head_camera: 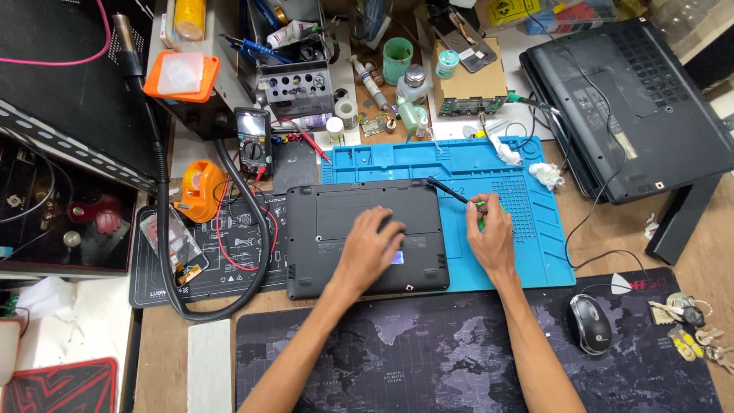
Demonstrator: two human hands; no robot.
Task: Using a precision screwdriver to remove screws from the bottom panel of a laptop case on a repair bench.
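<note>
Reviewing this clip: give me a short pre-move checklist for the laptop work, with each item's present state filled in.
1. Small black laptop lies bottom-up and flat, partly on the blue work mat: ok.
2. Left hand rests flat on the laptop's underside, steadying it: ok.
3. Right hand grips the black-tipped tool: ok.
4. Tool tip sits at the laptop's top right corner: ok; whether it is seated in a screw or seam: cannot tell.
5. Loose screws out of the way: cannot tell, too small.
6. Mouse is apart from both hands: ok.
</note>
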